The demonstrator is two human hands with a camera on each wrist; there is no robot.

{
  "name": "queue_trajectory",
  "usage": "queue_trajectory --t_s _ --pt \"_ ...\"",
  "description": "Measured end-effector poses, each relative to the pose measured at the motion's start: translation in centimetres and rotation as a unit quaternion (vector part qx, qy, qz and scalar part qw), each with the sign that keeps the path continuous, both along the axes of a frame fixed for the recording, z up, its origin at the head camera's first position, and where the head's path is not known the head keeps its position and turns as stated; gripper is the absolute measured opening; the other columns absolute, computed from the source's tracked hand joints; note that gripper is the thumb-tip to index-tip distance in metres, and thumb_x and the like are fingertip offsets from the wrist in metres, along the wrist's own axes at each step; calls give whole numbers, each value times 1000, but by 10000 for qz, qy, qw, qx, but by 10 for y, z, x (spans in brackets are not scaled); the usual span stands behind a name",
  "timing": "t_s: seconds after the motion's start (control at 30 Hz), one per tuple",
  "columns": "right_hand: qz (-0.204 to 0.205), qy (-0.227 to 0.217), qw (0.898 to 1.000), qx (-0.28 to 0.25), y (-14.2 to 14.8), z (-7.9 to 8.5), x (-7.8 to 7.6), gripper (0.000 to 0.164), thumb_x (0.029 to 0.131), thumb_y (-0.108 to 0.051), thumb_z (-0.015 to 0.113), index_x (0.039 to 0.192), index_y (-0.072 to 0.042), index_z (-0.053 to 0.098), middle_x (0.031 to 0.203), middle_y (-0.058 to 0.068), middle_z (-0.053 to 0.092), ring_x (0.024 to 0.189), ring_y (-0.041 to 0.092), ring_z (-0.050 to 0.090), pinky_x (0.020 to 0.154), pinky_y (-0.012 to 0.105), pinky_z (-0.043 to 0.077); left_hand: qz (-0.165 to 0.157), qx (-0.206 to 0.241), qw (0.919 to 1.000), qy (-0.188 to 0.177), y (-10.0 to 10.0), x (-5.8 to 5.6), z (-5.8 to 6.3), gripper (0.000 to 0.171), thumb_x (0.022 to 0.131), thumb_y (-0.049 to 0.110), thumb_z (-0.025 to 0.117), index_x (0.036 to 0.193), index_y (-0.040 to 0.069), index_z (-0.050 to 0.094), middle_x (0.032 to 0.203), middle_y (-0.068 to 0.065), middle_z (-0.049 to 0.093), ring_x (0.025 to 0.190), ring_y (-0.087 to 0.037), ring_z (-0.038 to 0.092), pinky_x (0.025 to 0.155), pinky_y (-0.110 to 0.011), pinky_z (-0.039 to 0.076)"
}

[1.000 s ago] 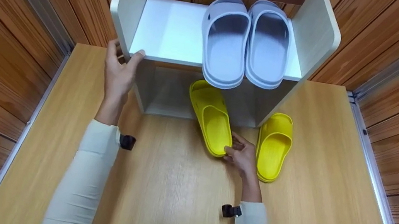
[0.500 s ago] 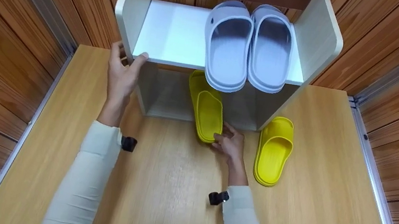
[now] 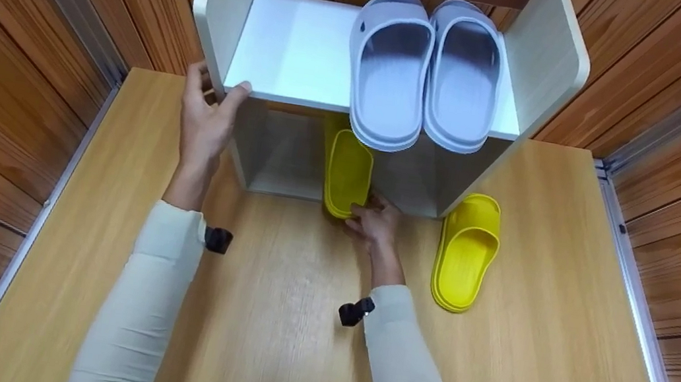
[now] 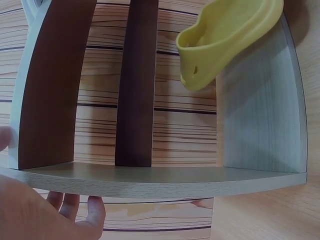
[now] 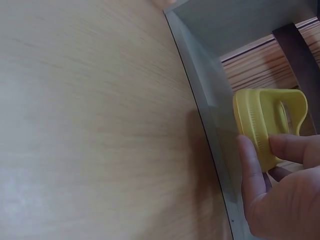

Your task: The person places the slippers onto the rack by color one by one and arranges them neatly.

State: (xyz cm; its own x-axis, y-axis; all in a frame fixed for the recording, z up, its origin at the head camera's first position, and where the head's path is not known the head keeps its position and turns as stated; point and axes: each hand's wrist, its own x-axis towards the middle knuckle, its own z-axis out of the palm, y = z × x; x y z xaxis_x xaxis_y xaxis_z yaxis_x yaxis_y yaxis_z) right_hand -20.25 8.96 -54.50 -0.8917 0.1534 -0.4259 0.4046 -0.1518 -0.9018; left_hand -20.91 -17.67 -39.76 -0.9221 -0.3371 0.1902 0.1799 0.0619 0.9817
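A: Fig. 1, head view. Look where first?

B: At the heel of one yellow slipper (image 3: 349, 169). Pinches it between thumb and fingers with the right hand (image 3: 377, 224). Lies mostly inside the lower compartment (image 3: 284, 166) of the shelf unit, with toe inward and heel over the front edge.

A: And on the left?

B: Grips the left side panel (image 3: 220, 14) with the left hand (image 3: 203, 125), with thumb at the front corner of the upper shelf (image 3: 297, 45) and fingers beyond the panel.

A: Could fail how?

B: Could drop heel-first onto the front edge — from a hold at one end only. Cannot tell contact from a slight gap beneath.

A: And too deep a push?

B: Might slide past the dark crossbar (image 4: 136, 85) towards the wooden wall (image 4: 182, 135). Shows open spaces at the back in the left wrist view. Hides the toe in the head view, so invites misjudged depth.

A: Any hazard above?

B: Note the grey slippers (image 3: 389, 91), overhanging the upper shelf. Could tip off with a jolt — likeliest from a hard left-hand pull.

A: And the second yellow slipper (image 3: 466, 255)?

B: Rests outside, just beside the unit's right side. Might fit poorly later, given a skewed first one.
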Motion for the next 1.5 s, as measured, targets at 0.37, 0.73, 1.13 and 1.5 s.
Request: queue_trajectory --t_s 0.37,0.73,1.13,1.5 --pt "-3 223 9996 -195 -13 -10 1 56 91 12 63 144 0 53 134 21 59 96 28 66 73 38 59 -31 -61 10000 32 -1 -3 2 59 94 21 67 145 5 41 142 -14 46 124 -24 43 97 -39 38" --pt "53 115 9995 -277 -14 -17 5 54 92 9 64 144 -2 54 135 21 60 101 29 66 79 42 58 17 -35 10000 -23 1 -3 3 56 94 23 67 142 6 44 141 -12 47 124 -24 44 97 -39 39" --pt "107 307 9993 205 -13 -24 9 53 92 5 68 143 -3 55 125 23 63 88 27 70 73 38 59 -12 -23 10000 66 1 -3 1 58 94 22 68 143 5 43 140 -14 47 123 -23 43 97 -39 37" --pt "443 978 9845 1390 -6 -31 12 47 91 -7 75 136 0 61 104 18 66 79 27 69 65 32 57 10 -29 10000 3 0 -1 -2 58 94 22 67 144 6 42 142 -12 47 124 -22 43 97 -39 38"
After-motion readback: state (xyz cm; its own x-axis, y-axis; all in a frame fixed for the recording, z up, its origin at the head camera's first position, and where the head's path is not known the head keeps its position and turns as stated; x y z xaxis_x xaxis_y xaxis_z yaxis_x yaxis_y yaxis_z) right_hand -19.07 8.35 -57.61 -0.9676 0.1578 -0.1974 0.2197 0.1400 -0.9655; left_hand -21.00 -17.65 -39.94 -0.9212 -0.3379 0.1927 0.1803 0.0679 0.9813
